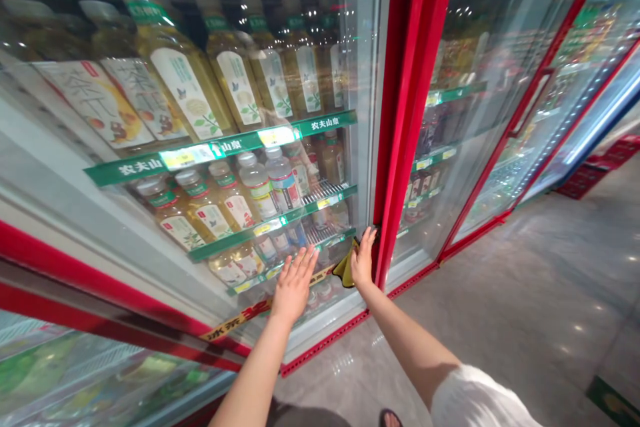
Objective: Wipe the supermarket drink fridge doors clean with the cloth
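My left hand is open, its fingers stretched out together, at the glass door of a drinks fridge; I cannot tell whether it touches the pane. To the right, my right hand presses a yellow-green cloth against the lower glass, close to the red door frame. Part of the cloth hangs out left of the palm, and the rest is hidden behind the fingers. Behind the pane, bottles of tea stand on shelves with green edge strips. A yellow sticker strip crosses the low glass.
More red-framed fridge doors run off to the right, one with a handle. Another glass pane lies at the lower left. Red boxes stand on the grey floor further off. My foot shows at the bottom edge.
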A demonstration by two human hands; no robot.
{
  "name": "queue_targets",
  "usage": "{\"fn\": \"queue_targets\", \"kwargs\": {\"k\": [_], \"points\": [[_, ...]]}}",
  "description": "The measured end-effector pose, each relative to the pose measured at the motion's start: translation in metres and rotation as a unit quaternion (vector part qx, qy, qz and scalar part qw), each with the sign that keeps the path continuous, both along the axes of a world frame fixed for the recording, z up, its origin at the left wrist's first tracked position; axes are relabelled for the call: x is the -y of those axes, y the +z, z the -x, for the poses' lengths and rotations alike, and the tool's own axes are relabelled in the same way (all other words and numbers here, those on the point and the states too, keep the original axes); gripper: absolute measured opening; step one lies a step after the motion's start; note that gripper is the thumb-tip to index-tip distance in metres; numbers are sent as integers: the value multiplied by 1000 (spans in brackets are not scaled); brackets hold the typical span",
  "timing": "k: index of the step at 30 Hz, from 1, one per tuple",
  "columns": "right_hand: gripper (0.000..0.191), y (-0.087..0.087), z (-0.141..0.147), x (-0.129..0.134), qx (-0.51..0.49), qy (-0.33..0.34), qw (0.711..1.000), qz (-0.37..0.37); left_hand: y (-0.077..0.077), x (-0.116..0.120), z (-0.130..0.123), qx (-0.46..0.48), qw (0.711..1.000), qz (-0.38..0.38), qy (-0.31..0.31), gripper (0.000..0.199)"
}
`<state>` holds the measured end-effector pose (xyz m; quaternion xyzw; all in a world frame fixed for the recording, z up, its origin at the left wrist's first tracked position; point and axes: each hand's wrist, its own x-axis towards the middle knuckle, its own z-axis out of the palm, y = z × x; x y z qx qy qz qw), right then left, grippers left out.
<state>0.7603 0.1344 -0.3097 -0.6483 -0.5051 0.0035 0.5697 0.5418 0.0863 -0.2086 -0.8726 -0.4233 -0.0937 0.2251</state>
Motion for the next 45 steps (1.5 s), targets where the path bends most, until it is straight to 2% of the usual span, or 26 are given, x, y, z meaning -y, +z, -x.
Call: {"fn": "queue_targets", "kwargs": {"k": [4, 6, 11, 13, 15, 18, 20, 27, 31, 33, 34, 36, 38, 40, 42, 45], "points": [[100, -4, -8, -1, 18, 52, 998, 10, -10, -3, 0, 9, 1000, -11, 3, 89], [97, -11, -15, -3, 16, 78, 997, 12, -16, -5, 0, 20, 1000, -19, 7, 88], [98, -57, -4, 9, -79, 101, 990, 55, -24, -8, -1, 26, 999, -22, 13, 86], [100, -65, 3, 13, -115, 103, 986, 64, -24, -9, 0, 26, 999, -19, 10, 87], [99, -56, 5, 10, -125, 97, 986, 51, -24, -10, 1, 26, 999, -19, 6, 89], [98, -30, -2, 0, -87, 102, 991, 8, -25, -12, 2, 24, 999, -30, -3, 90], [95, -20, -5, -4, -62, 100, 993, -13, -27, -15, 2, 24, 999, -44, -13, 91], [94, -45, 4, -1, -105, 48, 993, 5, -33, -23, 6, 23, 995, -88, -49, 92], [87, -24, -13, -9, -68, 36, 996, -36, -30, -26, 8, 21, 992, -107, -62, 89], [83, -19, -20, -12, -45, 32, 997, -57, -30, -25, 7, 31, 991, -116, -62, 89], [80, -23, -21, -12, -40, 29, 997, -63, -32, -24, 5, 40, 990, -121, -57, 89], [76, -42, -19, -11, -46, 20, 996, -68, -38, -21, -2, 62, 989, -130, -43, 88], [74, -64, -14, -9, -57, 18, 996, -67, -49, -18, -11, 78, 986, -144, -34, 89], [72, -77, -12, -10, -57, 28, 995, -71, -62, -16, -21, 74, 984, -157, -43, 89], [71, -76, -14, -15, -38, 45, 994, -87, -76, -18, -31, 55, 982, -170, -64, 89], [69, -64, -19, -22, -2, 39, 991, -126, -95, -25, -45, 29, 976, -195, -90, 88]]}}
